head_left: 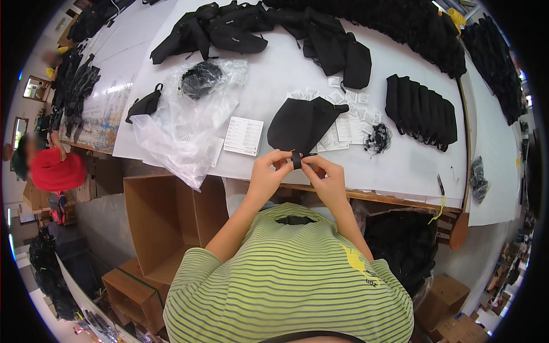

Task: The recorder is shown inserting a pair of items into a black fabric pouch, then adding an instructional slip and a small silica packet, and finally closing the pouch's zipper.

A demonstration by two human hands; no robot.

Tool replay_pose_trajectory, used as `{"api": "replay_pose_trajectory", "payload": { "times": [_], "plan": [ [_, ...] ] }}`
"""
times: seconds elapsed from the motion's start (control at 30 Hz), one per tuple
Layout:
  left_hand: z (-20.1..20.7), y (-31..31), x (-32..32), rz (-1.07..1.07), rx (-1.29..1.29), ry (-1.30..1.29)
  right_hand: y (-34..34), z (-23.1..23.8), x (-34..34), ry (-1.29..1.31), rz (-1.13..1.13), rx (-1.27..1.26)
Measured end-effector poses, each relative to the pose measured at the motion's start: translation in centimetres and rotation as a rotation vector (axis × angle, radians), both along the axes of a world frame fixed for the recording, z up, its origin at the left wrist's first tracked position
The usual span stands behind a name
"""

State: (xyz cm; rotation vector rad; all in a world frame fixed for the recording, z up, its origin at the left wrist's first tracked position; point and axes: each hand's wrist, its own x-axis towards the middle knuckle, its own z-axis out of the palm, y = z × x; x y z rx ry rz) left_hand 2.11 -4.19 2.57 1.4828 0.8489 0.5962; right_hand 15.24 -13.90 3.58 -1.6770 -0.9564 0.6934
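A black fabric pouch [300, 123] lies flat at the table's near edge, with a narrow tab at its upper right. Just below it, a short black strap loop [296, 160] is pinched from both sides. My left hand [267, 176] grips its left side with thumb and fingers, and my right hand [327, 176] its right side. Whether the loop is joined to the pouch I cannot tell. Printed white cards [244, 136] sit in a stack left of the pouch. Loose white tags [349, 128] and a tangle of thin black cords [378, 139] lie to its right.
Clear plastic bags [189, 123] spread at the left, one with black cords inside. A row of black pouches [420, 111] stands at the right; more black bags [229, 28] pile at the back. An open cardboard box [166, 220] is below the edge. Another person [56, 166] is far left.
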Motion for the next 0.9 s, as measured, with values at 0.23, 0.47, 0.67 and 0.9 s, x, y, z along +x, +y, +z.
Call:
{"api": "replay_pose_trajectory", "payload": {
  "times": [0.23, 0.47, 0.67, 0.9],
  "plan": [
    [0.1, 0.0, -0.1, -0.023, 0.145, -0.035, -0.3, 0.0, 0.3, -0.070, 0.105, -0.071],
    [1.5, 0.0, -0.3, 0.194, 0.002, -0.284, -0.9, -0.7, 2.2, 0.680, 0.008, 0.154],
    [2.8, -0.1, -0.2, -0.021, -0.220, -0.261, -0.5, 0.7, 2.2, 0.702, -0.008, 0.225],
    [3.4, -0.9, 0.8, -0.058, -0.168, -0.174, -0.4, 1.2, 1.6, 0.591, -0.001, 0.236]
  ]
}}
